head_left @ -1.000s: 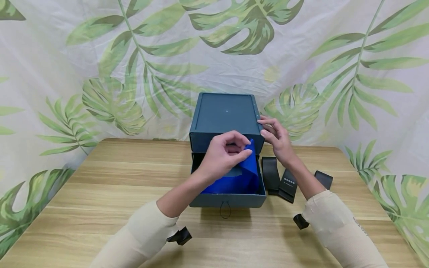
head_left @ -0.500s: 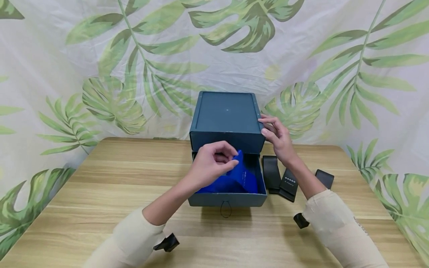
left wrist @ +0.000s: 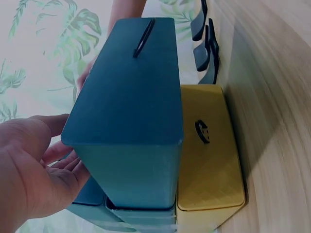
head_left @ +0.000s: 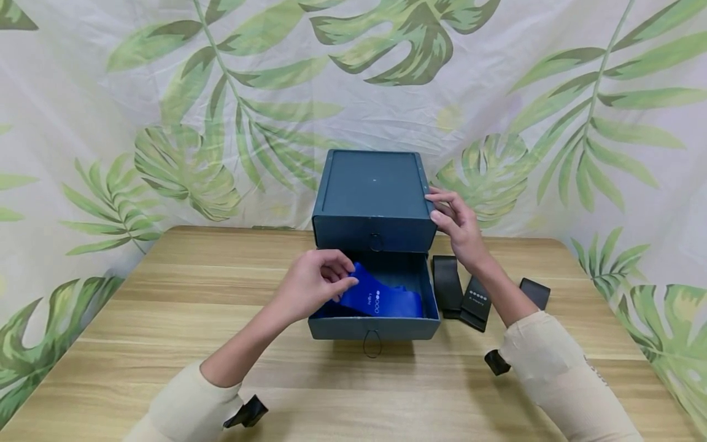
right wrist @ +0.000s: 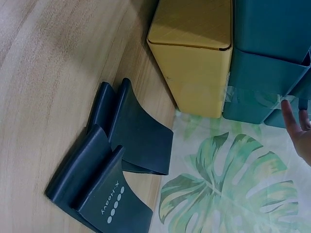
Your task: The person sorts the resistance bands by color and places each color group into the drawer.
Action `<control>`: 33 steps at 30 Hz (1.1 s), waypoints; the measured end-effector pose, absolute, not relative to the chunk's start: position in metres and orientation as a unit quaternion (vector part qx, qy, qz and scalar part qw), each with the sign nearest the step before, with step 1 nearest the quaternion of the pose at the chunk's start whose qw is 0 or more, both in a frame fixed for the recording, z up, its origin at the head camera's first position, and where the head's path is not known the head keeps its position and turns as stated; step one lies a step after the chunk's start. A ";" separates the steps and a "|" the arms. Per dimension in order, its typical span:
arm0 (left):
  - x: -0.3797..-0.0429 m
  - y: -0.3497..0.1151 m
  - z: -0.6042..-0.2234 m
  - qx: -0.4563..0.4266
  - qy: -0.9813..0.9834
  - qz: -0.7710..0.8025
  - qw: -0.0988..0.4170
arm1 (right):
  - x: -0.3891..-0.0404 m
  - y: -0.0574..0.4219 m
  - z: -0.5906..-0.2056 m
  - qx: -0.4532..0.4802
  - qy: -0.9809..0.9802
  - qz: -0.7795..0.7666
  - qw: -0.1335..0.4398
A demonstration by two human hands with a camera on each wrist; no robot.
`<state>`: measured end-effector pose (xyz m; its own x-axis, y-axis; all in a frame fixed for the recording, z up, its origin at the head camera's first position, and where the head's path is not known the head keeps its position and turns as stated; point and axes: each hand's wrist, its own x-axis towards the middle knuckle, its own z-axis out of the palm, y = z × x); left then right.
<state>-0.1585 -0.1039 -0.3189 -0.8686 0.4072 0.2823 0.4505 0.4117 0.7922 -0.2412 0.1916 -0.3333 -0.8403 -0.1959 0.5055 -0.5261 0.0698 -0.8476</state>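
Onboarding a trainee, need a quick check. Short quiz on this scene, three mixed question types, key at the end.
1. True or false: the black bands lie on the table.
2. Fill in: the blue band is pinched by the ____.
3. What colour is the bottom box? A) black B) yellow C) white

Key: 1. true; 2. left hand; 3. B.

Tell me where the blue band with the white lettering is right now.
In the head view, the blue band sits in the pulled-out teal drawer below the upper box, its left end pinched by the fingers of the left hand.
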 end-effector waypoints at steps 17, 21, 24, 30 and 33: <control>-0.161 -0.113 -0.318 -0.234 -0.888 -0.396 0.020 | -0.241 0.190 -0.332 0.257 -0.712 0.639 0.134; -0.158 -0.109 -0.317 -0.254 -0.910 -0.322 0.058 | -0.240 0.191 -0.332 0.253 -0.716 0.638 0.131; -0.153 -0.105 -0.315 -0.259 -0.925 -0.265 0.080 | -0.240 0.191 -0.331 0.251 -0.719 0.635 0.130; -0.145 -0.103 -0.315 -0.279 -0.928 -0.215 0.118 | -0.240 0.191 -0.332 0.252 -0.720 0.634 0.130; -0.140 -0.105 -0.315 -0.317 -0.901 -0.265 0.130 | -0.240 0.192 -0.332 0.254 -0.719 0.634 0.131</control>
<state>-0.1399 -0.1049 -0.3152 -0.7650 0.5028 0.4025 0.6407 0.6580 0.3958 -0.2405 0.1919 -0.3320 -0.8369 -0.1978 0.5104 -0.5310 0.0670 -0.8447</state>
